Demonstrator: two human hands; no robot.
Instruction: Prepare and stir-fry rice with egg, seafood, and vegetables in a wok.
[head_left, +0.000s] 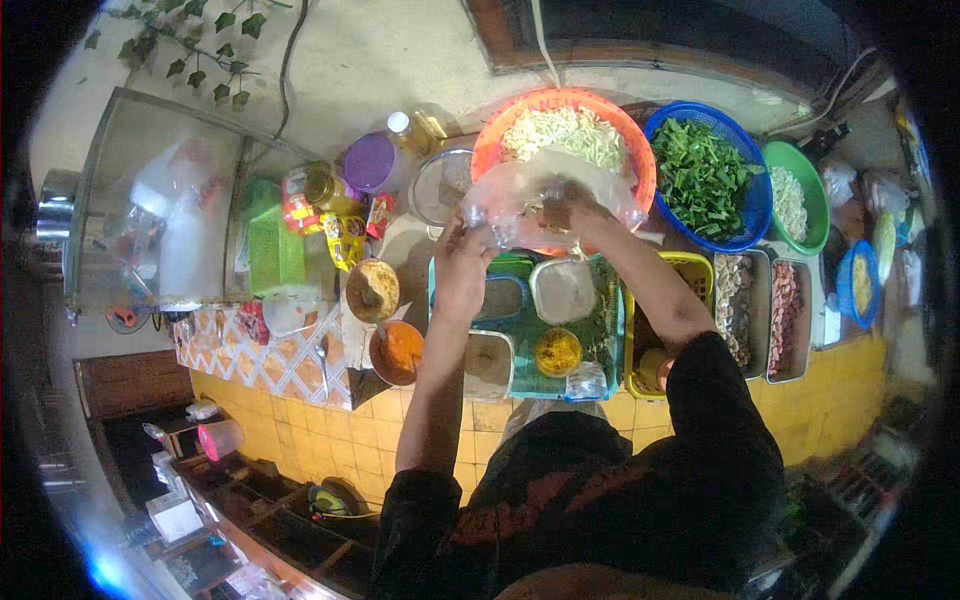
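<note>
My left hand (466, 240) grips the left edge of a clear plastic bag (514, 187), fingers pinched on it. My right hand (568, 204) is at the bag's right part, seemingly inside or behind the film; its fingers are blurred, so what they hold is unclear. Both hands are over the front of an orange plastic basin (646, 154) with shredded pale vegetable (574, 135), likely cabbage. Below them, a green tray (611, 330) carries a square pale container (562, 291) and a small bowl of yellow seasoning (558, 352).
Right of the basin are a blue basket of chopped greens (701, 184), a green basin (817, 199) and two trays of chopped food (733, 307) (784, 315). At left stand a bowl of orange sauce (397, 352), a purple-lidded tub (370, 162) and a glass case (165, 202).
</note>
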